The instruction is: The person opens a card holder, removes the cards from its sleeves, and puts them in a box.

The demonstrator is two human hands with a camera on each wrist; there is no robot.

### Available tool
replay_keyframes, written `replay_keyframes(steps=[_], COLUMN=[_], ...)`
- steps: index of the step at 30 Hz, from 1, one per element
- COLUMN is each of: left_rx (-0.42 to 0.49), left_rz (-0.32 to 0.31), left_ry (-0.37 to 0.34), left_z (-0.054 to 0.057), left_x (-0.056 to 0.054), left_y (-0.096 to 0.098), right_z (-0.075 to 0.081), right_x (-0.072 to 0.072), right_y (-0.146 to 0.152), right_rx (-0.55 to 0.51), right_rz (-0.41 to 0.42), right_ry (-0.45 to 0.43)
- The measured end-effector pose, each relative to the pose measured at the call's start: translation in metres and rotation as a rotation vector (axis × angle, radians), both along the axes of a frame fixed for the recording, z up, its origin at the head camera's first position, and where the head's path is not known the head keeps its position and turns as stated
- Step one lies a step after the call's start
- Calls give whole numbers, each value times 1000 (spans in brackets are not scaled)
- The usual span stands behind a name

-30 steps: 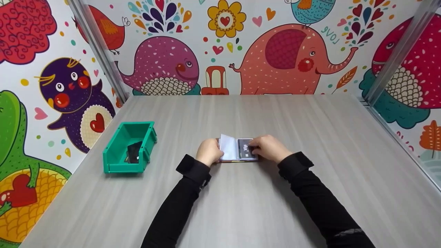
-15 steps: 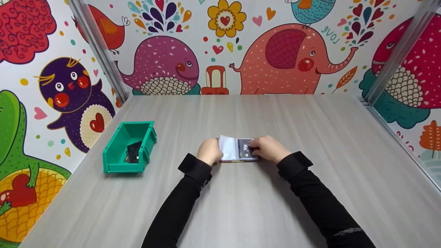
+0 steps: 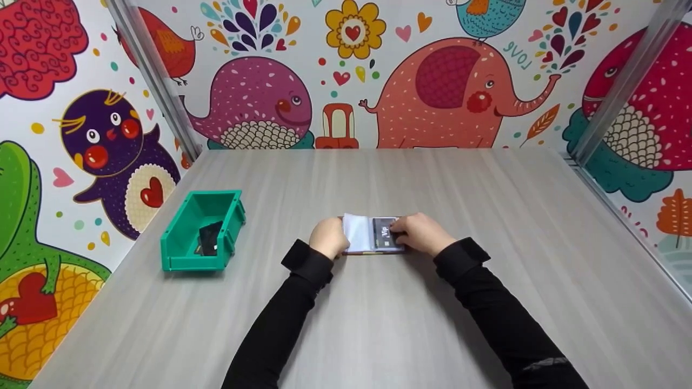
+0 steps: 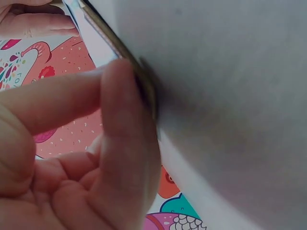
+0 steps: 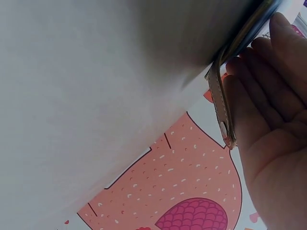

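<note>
An open card holder lies on the table, its clear sleeve spread to the left and a black card marked "Vip" on its right half. My left hand pinches the holder's left edge; the left wrist view shows thumb and finger together at the holder's edge. My right hand pinches the card's right end, its fingertips over the dark face. In the right wrist view the holder's brown stitched strap hangs out beside the fingers. The card's far right end is hidden under the fingertips.
A green bin stands on the left of the grey table, with dark cards inside. Printed cartoon walls border the table at the back and sides, joined by metal posts.
The raised clear sleeve on the holder's left side has come down flatter. My left hand has shifted very slightly; my right hand stays on the card.
</note>
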State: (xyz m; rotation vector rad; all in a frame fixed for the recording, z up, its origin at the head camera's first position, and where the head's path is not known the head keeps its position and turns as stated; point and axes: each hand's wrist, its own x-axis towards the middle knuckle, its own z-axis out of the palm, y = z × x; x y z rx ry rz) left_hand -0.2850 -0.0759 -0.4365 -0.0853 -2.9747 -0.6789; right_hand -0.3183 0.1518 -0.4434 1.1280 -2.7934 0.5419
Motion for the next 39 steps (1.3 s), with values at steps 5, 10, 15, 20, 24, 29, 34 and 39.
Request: replay_keyframes(steps=[5, 10, 15, 20, 24, 29, 34, 39], left_rx=[1, -6, 2, -10, -41, -13, 85, 130], left_rz=[0, -7, -1, -2, 17, 39, 1, -31], left_ry=[5, 4, -17, -1, 23, 29, 65, 82], left_z=[0, 0, 1, 1, 3, 11, 17, 16], left_x=[1, 0, -1, 1, 1, 0, -2, -7], left_y=[-1, -1, -1, 0, 3, 11, 21, 32], right_z=[0, 0, 1, 0, 0, 0, -1, -2], right_x=[0, 0, 1, 0, 0, -1, -1, -2], right_y=[0, 0, 0, 0, 0, 0, 0, 1], right_rx=[3, 2, -1, 4, 7, 8, 9, 6], right_rz=[0, -4, -13, -8, 9, 18, 18, 20], right_ry=[0, -2, 1, 6, 17, 25, 27, 41])
